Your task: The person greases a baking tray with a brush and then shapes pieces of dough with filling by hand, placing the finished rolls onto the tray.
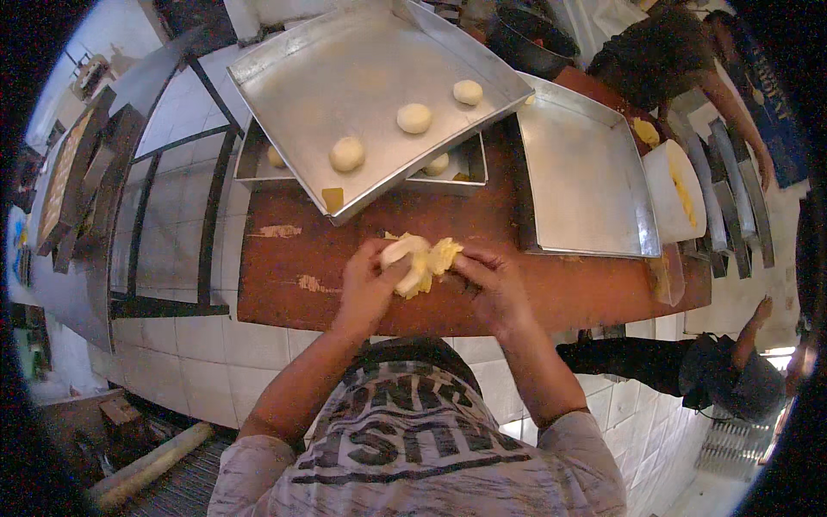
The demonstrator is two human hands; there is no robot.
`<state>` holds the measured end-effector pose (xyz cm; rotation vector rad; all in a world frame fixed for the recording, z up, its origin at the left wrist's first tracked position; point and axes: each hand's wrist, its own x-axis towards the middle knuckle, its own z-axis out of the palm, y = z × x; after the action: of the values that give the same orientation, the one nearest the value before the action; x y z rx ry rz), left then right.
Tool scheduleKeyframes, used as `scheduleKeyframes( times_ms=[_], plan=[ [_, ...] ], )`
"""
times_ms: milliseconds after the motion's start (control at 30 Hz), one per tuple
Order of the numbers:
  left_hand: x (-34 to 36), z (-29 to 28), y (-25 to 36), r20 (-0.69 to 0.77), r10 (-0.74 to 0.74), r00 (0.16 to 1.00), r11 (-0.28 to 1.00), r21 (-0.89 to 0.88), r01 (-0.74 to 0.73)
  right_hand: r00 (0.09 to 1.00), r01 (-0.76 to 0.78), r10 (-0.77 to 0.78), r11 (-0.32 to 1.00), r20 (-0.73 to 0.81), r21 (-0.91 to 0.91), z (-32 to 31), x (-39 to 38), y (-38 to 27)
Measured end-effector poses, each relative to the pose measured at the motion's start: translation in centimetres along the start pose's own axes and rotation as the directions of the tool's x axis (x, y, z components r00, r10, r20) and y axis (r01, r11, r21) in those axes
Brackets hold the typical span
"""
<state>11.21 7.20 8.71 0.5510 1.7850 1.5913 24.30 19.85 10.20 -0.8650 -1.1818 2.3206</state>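
Note:
Over the brown wooden table, my left hand is closed on a pale piece of dough with yellow, shredded-looking filling in it. My right hand pinches a ragged clump of the yellow filling at the dough's right side. Just beyond my hands, a metal tray carrying several round dough balls rests askew on a lower tray. A second, plain metal tray lies to the right, beside a white tub smeared with yellow.
Metal-framed racks and stacked pans stand on the left. A person in dark clothes leans at the upper right, near upright pans; another person is at the lower right. A dark bucket sits at the back.

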Motion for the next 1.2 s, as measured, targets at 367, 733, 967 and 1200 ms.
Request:
scheduleKeyframes(
  times_ms=[367,733,967,1200],
  plan=[
    [-0.8,-1.1,1.5,0.236,0.014,0.972,0.821,-0.557,0.123,0.757,0.605,-0.455,0.219,0.469,-0.765,2.7,-0.1,-0.2],
    [-1.5,-0.4,4.4,0.062,0.218,0.974,0.951,-0.236,-0.197,0.894,0.443,-0.306,0.714,0.327,-0.542,4.3,1.7,-2.0],
    [-0.6,-0.3,4.9,0.041,-0.141,0.989,0.941,-0.306,0.147,0.425,0.685,-0.555,-0.319,0.715,-0.655,4.0,-0.6,-1.8],
    [-0.2,1.2,4.9,0.155,0.036,0.987,0.998,-0.063,-0.026,0.85,0.512,-0.448,0.577,0.277,-0.636,3.0,0.9,-3.3]
  ],
)
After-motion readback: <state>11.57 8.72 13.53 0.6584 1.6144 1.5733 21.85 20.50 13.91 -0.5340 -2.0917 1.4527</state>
